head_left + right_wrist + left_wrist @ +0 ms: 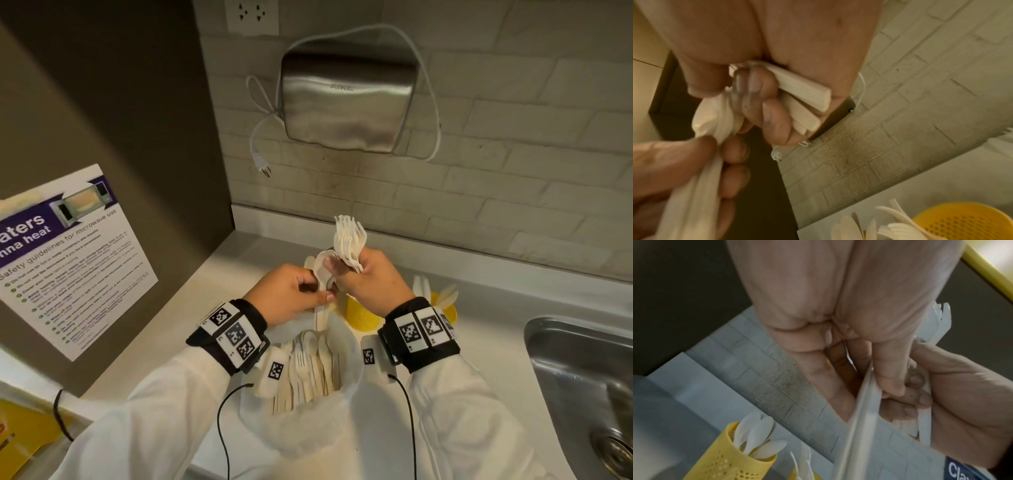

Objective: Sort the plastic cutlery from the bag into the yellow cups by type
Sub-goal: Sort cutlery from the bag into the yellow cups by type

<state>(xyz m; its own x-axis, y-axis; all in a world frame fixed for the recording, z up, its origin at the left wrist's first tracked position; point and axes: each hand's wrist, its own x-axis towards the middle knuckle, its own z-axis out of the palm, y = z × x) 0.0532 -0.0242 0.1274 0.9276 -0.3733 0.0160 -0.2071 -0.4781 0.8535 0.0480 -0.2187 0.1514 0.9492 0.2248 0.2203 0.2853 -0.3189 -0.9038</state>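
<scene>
My right hand (346,270) grips a bundle of white plastic forks (349,240), tines up; their handle ends (803,91) stick out below its curled fingers. My left hand (318,291) pinches a few white spoons (323,267) right beside it, bowls (711,110) up and handles (859,418) hanging down. Both hands are above the open translucent bag (308,394), which holds several more pieces of cutlery. A yellow perforated cup (363,317) stands just behind the bag, partly hidden by my right wrist. Another yellow cup (445,308) to its right holds white knives.
A steel sink (582,377) is sunk into the counter at the right. On the tiled wall hangs a metal hand dryer (346,99) with its plug (263,168) dangling. A microwave safety poster (68,257) covers the dark panel at the left.
</scene>
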